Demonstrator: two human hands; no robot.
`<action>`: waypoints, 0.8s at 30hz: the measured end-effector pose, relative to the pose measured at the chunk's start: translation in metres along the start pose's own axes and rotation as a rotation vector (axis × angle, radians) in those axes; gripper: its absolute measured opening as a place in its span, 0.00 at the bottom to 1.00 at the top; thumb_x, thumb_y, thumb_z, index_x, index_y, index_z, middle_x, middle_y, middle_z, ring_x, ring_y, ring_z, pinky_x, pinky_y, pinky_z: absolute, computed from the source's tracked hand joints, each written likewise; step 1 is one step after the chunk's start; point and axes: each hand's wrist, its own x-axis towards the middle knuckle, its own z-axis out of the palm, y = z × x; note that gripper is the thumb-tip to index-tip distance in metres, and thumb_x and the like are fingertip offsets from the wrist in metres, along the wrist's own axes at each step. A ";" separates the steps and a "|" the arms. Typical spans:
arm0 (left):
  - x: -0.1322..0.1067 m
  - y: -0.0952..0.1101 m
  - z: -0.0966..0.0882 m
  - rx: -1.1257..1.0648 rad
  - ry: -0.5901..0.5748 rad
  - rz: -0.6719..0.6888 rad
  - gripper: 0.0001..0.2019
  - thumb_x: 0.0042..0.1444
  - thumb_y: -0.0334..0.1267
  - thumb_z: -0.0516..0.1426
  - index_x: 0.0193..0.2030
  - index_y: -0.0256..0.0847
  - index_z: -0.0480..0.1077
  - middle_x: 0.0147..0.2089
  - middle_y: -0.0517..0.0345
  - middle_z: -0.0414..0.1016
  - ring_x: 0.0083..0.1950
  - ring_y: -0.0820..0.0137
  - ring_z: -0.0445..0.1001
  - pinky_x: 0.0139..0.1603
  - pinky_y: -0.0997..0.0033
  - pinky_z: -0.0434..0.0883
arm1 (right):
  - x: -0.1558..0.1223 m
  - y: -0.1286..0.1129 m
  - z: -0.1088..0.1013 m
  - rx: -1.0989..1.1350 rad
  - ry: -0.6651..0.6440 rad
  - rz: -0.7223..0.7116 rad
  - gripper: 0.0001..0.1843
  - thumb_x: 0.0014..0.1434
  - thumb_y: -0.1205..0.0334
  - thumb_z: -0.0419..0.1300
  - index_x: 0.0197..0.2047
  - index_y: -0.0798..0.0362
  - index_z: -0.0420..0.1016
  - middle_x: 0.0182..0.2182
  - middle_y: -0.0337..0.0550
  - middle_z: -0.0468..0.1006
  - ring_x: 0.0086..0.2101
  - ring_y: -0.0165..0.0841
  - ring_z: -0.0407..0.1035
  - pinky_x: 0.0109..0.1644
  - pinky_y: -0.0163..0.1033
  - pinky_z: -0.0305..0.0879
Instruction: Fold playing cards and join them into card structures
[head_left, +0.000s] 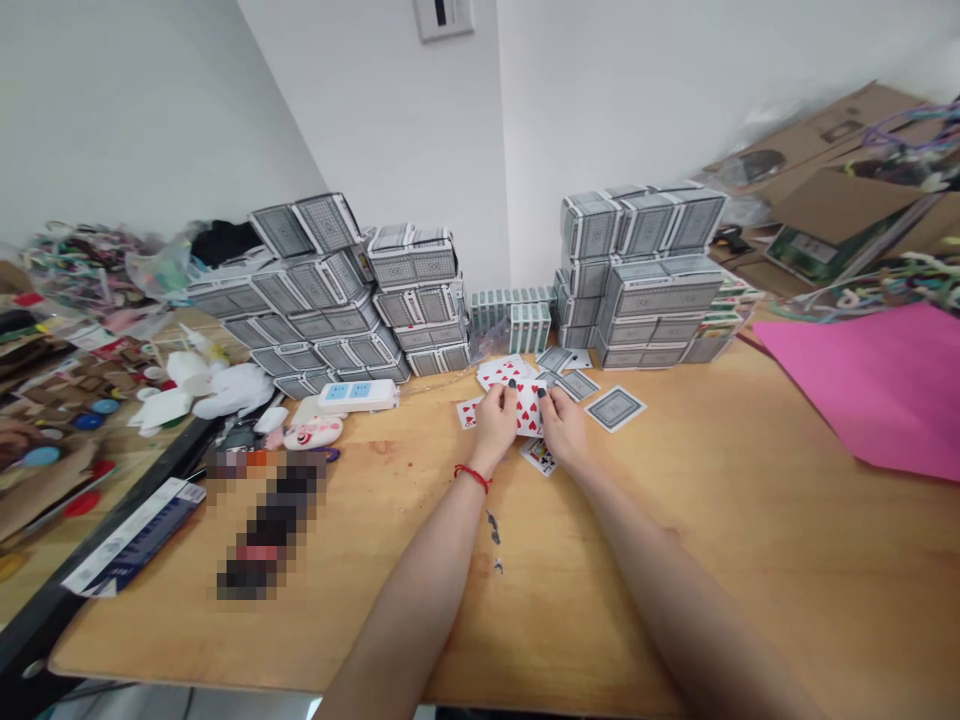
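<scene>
A heart playing card (529, 406), face toward me, is pinched between both my hands above the wooden table. My left hand (498, 422), with a red cord at the wrist, grips its left edge. The right edge is in the closed fingers of my right hand (562, 424). Whether more cards lie behind it I cannot tell. Loose face-up cards (504, 371) are spread just beyond my hands. A face card (538, 457) lies below them, partly covered. To the right is a face-down grey card (615, 408), with several others near it.
Stacked grey card boxes (322, 300) rise at the back left, and more boxes (652, 290) at the back right. A white power strip (358, 395) lies before the left stack. Pink paper (877, 385) covers the right side; clutter fills the far left.
</scene>
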 end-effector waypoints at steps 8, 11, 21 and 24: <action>0.000 0.000 -0.001 0.046 -0.041 0.022 0.16 0.53 0.41 0.45 0.16 0.40 0.49 0.16 0.68 0.50 0.20 0.77 0.51 0.23 0.77 0.51 | 0.000 -0.002 0.000 0.053 0.034 -0.033 0.13 0.54 0.56 0.43 0.24 0.52 0.61 0.20 0.35 0.63 0.23 0.30 0.58 0.28 0.33 0.53; 0.000 -0.001 -0.001 0.065 -0.066 0.031 0.16 0.53 0.41 0.45 0.17 0.40 0.51 0.17 0.68 0.51 0.20 0.77 0.52 0.23 0.77 0.52 | 0.002 -0.001 0.000 0.061 0.052 -0.041 0.14 0.55 0.56 0.43 0.28 0.53 0.64 0.22 0.37 0.66 0.25 0.31 0.60 0.29 0.34 0.54; -0.002 0.001 0.005 0.169 0.021 0.031 0.13 0.52 0.37 0.47 0.18 0.40 0.55 0.16 0.66 0.54 0.20 0.76 0.53 0.24 0.74 0.49 | 0.002 -0.001 0.003 0.029 0.054 -0.062 0.14 0.55 0.57 0.42 0.30 0.54 0.66 0.23 0.39 0.69 0.26 0.31 0.61 0.31 0.35 0.56; -0.002 0.001 0.005 0.168 0.033 0.023 0.14 0.52 0.38 0.47 0.17 0.40 0.55 0.15 0.67 0.53 0.20 0.76 0.52 0.23 0.75 0.48 | 0.002 -0.002 0.003 0.059 0.052 -0.053 0.14 0.55 0.57 0.43 0.31 0.54 0.67 0.24 0.39 0.70 0.26 0.31 0.61 0.32 0.34 0.57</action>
